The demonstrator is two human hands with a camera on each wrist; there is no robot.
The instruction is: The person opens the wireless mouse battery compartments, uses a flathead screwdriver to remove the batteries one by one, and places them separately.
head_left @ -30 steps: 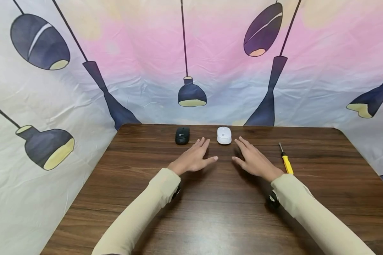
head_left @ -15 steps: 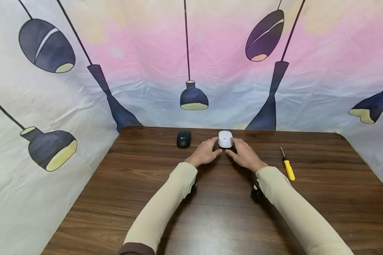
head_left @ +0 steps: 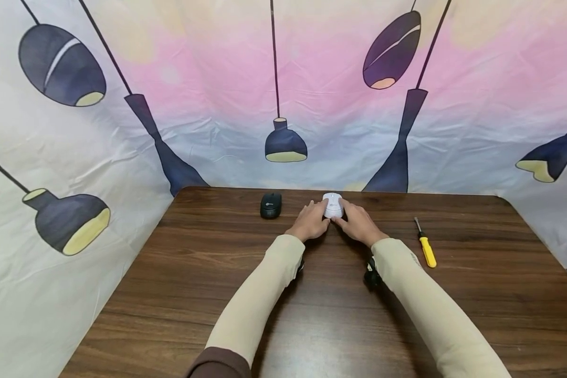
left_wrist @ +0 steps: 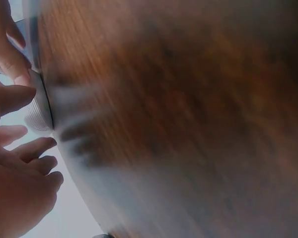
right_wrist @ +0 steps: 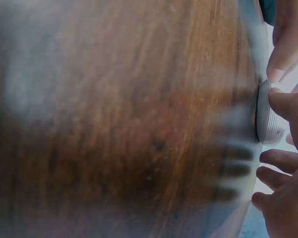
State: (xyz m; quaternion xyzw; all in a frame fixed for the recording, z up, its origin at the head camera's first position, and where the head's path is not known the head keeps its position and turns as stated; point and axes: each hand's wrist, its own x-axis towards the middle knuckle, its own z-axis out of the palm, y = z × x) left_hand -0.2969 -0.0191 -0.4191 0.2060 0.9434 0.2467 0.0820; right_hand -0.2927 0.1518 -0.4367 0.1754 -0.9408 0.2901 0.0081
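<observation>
At the far middle of the table, both hands meet around a white computer mouse [head_left: 333, 202]. My left hand [head_left: 309, 220] holds its left side and my right hand [head_left: 357, 224] its right side, thumbs at the near end. In the left wrist view, the thumb and a finger lie against the ridged side of the mouse [left_wrist: 38, 118], while other fingers curl loosely below. The right wrist view has a thumb on the mouse [right_wrist: 269, 121] too, its base close over the table. A black computer mouse [head_left: 271, 205] rests just left of the hands.
A screwdriver [head_left: 427, 250] with a yellow handle lies on the right of the wooden table [head_left: 189, 273]. Behind the table's far edge hangs a cloth backdrop [head_left: 208, 94] printed with lamps.
Both hands have come inward from either side and closed on the white mouse. The black mouse and the screwdriver have stayed in place.
</observation>
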